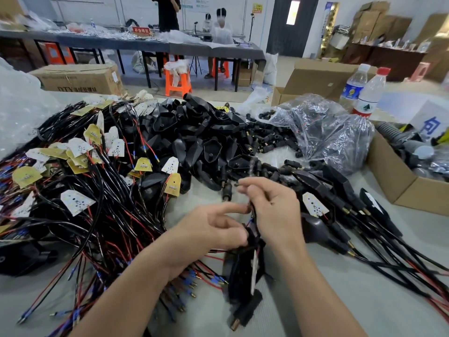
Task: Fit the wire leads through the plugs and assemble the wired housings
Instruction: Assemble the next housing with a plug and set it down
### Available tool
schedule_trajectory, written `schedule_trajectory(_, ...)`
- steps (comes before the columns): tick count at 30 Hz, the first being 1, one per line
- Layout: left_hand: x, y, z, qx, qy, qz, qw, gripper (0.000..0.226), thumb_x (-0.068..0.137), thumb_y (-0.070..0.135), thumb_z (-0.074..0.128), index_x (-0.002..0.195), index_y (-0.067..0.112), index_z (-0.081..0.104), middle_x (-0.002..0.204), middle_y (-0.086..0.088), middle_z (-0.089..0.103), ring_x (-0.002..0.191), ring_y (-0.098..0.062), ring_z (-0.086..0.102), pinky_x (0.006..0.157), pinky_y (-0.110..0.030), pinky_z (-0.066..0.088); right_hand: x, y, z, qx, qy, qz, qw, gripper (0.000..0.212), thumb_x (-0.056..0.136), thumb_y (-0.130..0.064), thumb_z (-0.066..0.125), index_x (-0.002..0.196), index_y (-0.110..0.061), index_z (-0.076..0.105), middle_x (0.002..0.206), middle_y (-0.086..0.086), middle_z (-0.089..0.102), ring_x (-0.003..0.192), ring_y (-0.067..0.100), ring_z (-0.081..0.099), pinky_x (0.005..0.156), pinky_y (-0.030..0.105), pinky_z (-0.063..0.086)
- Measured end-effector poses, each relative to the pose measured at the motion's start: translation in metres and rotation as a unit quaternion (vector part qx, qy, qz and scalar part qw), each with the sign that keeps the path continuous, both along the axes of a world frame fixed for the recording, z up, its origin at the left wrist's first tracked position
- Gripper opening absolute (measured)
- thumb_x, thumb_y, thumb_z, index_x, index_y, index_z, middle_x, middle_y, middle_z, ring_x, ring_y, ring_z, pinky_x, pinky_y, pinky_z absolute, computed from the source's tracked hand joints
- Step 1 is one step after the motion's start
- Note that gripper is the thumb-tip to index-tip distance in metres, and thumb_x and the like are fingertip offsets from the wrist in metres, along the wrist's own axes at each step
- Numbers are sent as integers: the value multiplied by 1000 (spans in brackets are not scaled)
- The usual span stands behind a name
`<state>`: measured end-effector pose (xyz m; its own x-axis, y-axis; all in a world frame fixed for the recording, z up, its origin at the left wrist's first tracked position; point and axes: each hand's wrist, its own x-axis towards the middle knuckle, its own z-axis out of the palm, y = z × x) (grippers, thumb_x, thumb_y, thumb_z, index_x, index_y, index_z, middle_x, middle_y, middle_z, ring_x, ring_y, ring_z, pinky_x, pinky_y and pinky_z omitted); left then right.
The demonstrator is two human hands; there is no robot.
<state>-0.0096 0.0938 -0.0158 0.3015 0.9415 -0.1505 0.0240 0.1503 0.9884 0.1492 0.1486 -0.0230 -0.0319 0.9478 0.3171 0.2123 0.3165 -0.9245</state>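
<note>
My left hand (209,229) grips the top of a black housing (245,271) that hangs below it, motion-blurred, with a brass-tipped plug at its lower end. My right hand (269,205) pinches a thin wire lead (251,207) rising from that housing, and a small dark piece shows at its fingertips. Wired LED boards (77,200) with red and black leads lie heaped at the left. Empty black housings (201,135) are piled in the middle. Small black plugs (269,139) are scattered behind my hands. Assembled wired housings (340,198) lie at the right.
A crumpled clear plastic bag (323,127) sits at the back right, with two water bottles (364,91) behind it. An open cardboard box (408,181) of grey parts stands at the right edge. People sit at a long table (145,43) in the background.
</note>
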Motion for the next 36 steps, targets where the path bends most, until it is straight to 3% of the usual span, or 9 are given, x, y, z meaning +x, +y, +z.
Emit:
schedule_trajectory(2,7,5,-2,-16,-37,115,993,13,98,13,67,110,8,69,77,-6,73,74,-19,73,70,-24,59,-2,0,-2,-31,1,62,998,28,87,-12,56,90,-28,79,80,-8,77,74,8,72,72,31,56)
schedule_trajectory(6,0,17,-11,43,56,333,940,37,101,26,62,66,18,71,65,-4,67,67,-20,67,75,-36,61,-3,-9,-1,-54,-13,135,989,30,82,0,57,77,-20,78,64,-6,72,45,-1,48,50,9,35)
schedule_trajectory(11,-4,20,-7,27,-76,310,947,28,103,20,60,90,23,85,96,-3,80,96,-17,76,85,-28,60,-5,-22,11,-100,9,275,956,32,79,12,57,77,-10,79,66,5,74,55,2,60,60,11,45)
schedule_trajectory(16,-4,19,-4,30,-143,351,925,31,98,9,64,76,18,84,75,-4,73,74,-13,70,75,-24,61,-10,-28,10,-135,-122,310,933,25,72,-4,62,79,-18,82,71,4,76,61,16,57,62,27,42)
schedule_trajectory(21,-2,18,-1,73,-115,385,913,27,93,10,72,73,23,83,72,1,73,74,-11,66,78,-24,57,-18,-38,9,-52,-291,300,907,33,73,-8,61,84,-30,83,71,-10,74,55,4,58,54,10,39)
schedule_trajectory(24,-8,22,1,86,-135,447,880,31,91,4,72,68,22,83,67,3,71,66,-9,63,75,-23,54,-20,-39,10,-42,-297,280,912,34,76,-9,61,87,-32,83,72,-6,75,57,9,61,57,19,49)
schedule_trajectory(28,-13,22,0,82,-155,476,862,33,91,5,73,64,23,81,65,1,70,65,-11,62,73,-27,54,-14,-36,17,-85,-241,308,916,24,80,-8,71,84,-29,83,62,-19,69,55,-4,59,56,7,39)
schedule_trajectory(32,-16,24,-2,97,-54,452,885,39,84,-6,73,74,31,83,68,-7,64,62,-15,55,69,-27,52,5,-16,12,-114,8,73,991,16,85,-18,71,78,-27,82,75,-5,77,66,6,68,63,19,50)
schedule_trajectory(36,-13,20,-8,124,111,403,900,44,83,1,71,78,43,81,58,0,60,64,-11,52,73,-31,50,22,0,-1,-58,-236,-67,968,37,87,-3,57,97,-30,79,87,-5,74,79,14,66,74,25,48)
